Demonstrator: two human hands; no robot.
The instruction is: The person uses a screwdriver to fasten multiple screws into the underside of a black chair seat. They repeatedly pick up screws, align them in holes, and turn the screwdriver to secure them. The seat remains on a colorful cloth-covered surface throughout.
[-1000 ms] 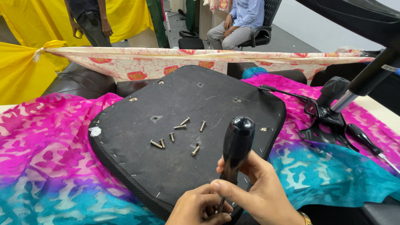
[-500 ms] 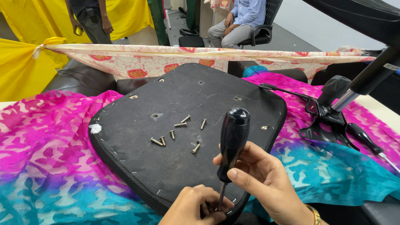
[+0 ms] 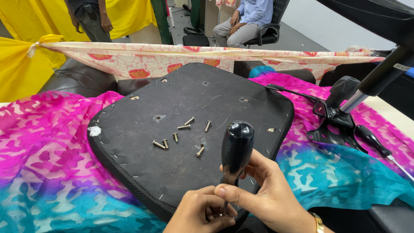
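Fingers (image 3: 235,195) of the right hand (image 3: 267,198) wrap the lower part of a black-handled screwdriver (image 3: 236,149), holding it upright at the near edge of an upturned black seat pad (image 3: 189,129). The left hand (image 3: 200,213) is clenched low around the tool's shaft, thumb and fingertips pinched where the tip meets the pad; whether a screw sits under the tip cannot be told, as the hands hide it. Seven loose screws (image 3: 183,136) lie scattered near the middle of the pad, apart from both hands. The pad rests on a pink and teal cloth (image 3: 47,172) spread over the counter. To the right, well apart, a chair mechanism with its gas cylinder (image 3: 345,112) lies on the cloth, a second screwdriver (image 3: 375,142) just beside it. Beyond a stretched patterned cloth, one person sits in an office chair (image 3: 269,30) and another stands.

The work appears to be at a fastening point on the pad's near edge. Judging by the grip, the tool needs to stay upright, steadied from below, as the handle turns.
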